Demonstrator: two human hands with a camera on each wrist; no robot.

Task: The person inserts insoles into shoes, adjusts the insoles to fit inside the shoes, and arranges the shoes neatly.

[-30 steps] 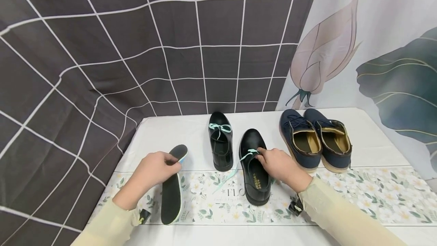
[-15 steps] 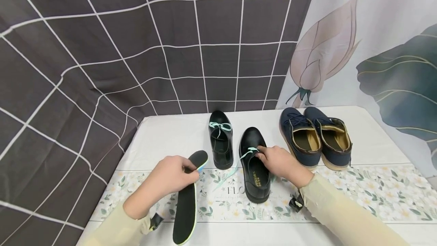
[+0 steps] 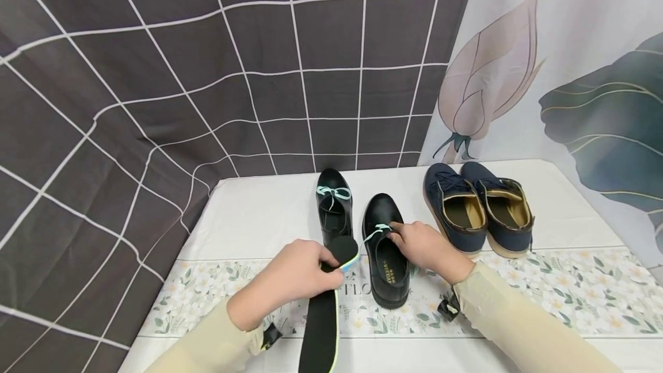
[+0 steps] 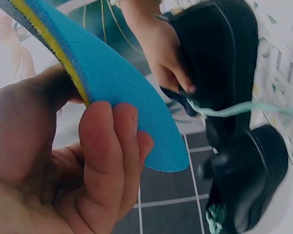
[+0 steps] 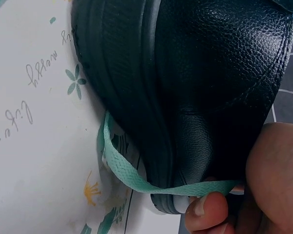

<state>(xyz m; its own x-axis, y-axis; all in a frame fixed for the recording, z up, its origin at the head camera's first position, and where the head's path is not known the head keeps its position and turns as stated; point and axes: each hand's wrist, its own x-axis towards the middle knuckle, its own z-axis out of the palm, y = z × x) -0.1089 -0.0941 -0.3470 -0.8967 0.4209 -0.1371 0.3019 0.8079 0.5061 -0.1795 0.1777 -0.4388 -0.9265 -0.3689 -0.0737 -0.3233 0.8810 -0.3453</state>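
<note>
My left hand [image 3: 303, 269] pinches an insole [image 3: 319, 327] between thumb and fingers near its upper end. The insole is black on top; its blue underside and yellow edge show in the left wrist view. Its upper end overlaps the heel of a black lace-up shoe [image 3: 331, 180] tied with a mint bow. To the right stands the other black shoe [image 3: 383, 212], toe away from me, its loosened mint lace [image 5: 127, 178] trailing beside the sole. My right hand [image 3: 427, 246] grips this shoe at the tongue and lace area, fingertips partly hidden by the upper.
A pair of navy shoes [image 3: 456, 206] stands at the back right, beyond my right hand. The table [image 3: 259, 206] has a white cover with a floral band. A dark gridded cloth [image 3: 331, 91] hangs behind and at the left, and a printed curtain [image 3: 518, 102] hangs at the right.
My left hand has carried the insole to the right and slightly nearer me, closer to the gripped black shoe. My right hand and the shoes have stayed in place.
</note>
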